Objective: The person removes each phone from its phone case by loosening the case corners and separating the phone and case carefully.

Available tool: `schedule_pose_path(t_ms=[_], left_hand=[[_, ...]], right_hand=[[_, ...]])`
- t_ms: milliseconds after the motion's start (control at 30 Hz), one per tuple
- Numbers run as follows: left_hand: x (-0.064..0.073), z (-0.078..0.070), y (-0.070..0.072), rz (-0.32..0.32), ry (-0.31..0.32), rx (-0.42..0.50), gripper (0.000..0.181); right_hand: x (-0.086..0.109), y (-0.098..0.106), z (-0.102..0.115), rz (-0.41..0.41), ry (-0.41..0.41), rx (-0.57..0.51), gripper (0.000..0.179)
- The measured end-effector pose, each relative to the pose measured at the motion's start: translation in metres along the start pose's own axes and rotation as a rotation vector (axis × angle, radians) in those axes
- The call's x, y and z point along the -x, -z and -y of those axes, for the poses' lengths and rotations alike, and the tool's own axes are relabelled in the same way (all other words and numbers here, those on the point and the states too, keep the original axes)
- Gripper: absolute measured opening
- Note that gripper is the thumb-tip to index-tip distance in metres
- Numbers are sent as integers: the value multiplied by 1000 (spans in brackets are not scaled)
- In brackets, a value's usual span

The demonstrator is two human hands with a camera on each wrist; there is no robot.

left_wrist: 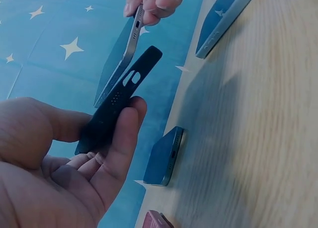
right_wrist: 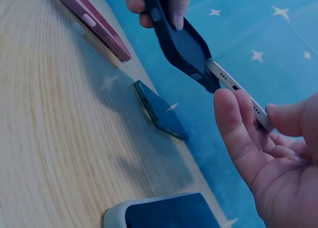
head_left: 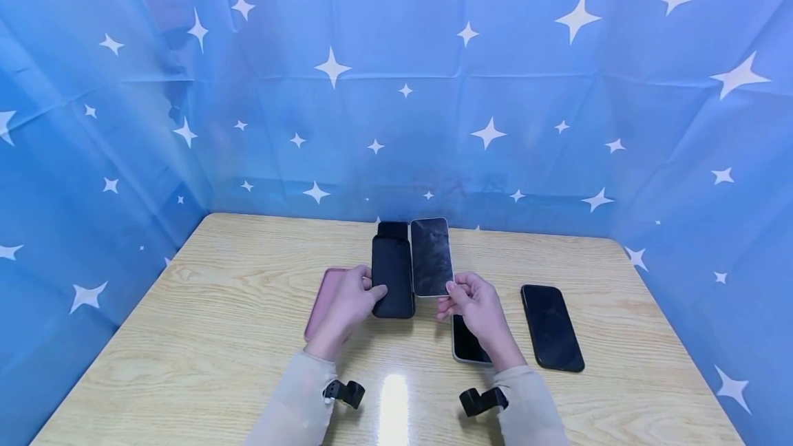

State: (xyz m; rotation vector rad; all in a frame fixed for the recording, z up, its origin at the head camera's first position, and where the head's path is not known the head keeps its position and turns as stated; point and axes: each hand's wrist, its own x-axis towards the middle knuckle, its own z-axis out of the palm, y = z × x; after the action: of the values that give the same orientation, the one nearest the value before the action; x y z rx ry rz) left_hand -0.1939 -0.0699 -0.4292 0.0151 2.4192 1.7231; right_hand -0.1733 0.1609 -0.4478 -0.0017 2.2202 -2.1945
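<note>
My left hand (head_left: 354,296) grips a black phone case (head_left: 393,277) by its left edge, the thumb inside. Port cutouts show along the case's lower edge in the left wrist view. A phone (head_left: 431,257) with a dark screen and silver frame is pinched at its lower right corner between the thumb and fingers of my right hand (head_left: 473,301). Both are held above the table, side by side, and the phone's edge overlaps the case's right edge in the right wrist view (right_wrist: 218,71).
Behind the case lies another dark phone (head_left: 393,229). A pink phone case (head_left: 322,301) is at the left, partly behind my left hand. Under my right wrist sits a phone in a pale case (head_left: 469,343); a black phone (head_left: 553,327) lies farther right. Blue star-patterned cloth (head_left: 396,109) surrounds the wooden table (head_left: 235,336).
</note>
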Motion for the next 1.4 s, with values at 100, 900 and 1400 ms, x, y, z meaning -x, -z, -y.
schedule_pose_path(t_ms=[100,900,1400], left_hand=[[2,2,1,15,13,-18,16],[12,16,5,50,-25,-157,14],[22,24,7,67,-32,-163,14]], right_hand=[[-1,1,1,-10,-6,5,15],[-12,9,6,-32,-51,23,17],[-22,11,4,-42,-102,114,22]])
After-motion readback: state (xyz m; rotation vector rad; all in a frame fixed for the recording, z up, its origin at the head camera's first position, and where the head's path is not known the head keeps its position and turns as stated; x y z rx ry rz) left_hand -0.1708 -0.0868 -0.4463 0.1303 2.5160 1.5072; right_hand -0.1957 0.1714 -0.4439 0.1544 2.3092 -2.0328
